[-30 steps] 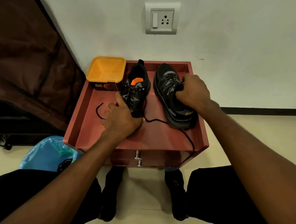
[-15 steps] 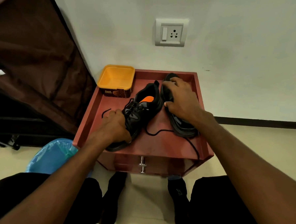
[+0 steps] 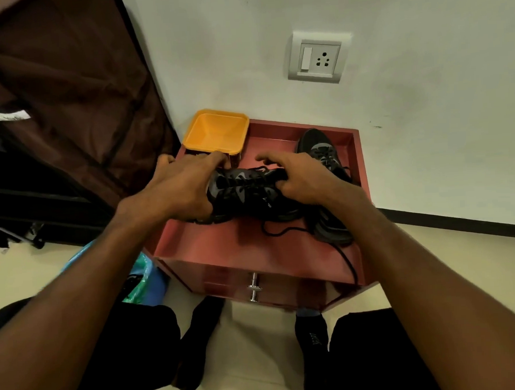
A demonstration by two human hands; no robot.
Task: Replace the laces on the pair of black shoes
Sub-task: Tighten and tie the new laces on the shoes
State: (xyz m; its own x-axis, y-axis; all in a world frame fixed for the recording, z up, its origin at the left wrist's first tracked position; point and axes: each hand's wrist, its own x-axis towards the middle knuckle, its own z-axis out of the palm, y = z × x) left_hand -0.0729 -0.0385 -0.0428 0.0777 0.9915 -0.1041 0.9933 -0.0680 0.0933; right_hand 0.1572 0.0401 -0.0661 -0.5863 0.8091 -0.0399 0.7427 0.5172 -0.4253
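A red cabinet (image 3: 223,247) with a rimmed top stands against the wall, and across the middle of that top a black shoe (image 3: 244,192) lies crosswise, gripped at one end by the left hand (image 3: 178,190) and at the other by the right hand (image 3: 303,177). The second shoe (image 3: 323,155) sits along the right rim, partly behind the right wrist. A yellow tub (image 3: 217,131) stands in the back left corner, and a loose black lace (image 3: 346,258) trails over the front edge.

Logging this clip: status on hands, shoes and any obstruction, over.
Left hand and right hand both grip the near shoe, turned sideways. Second shoe sits behind on the red stand. Loose lace trails beneath; nothing blocking.
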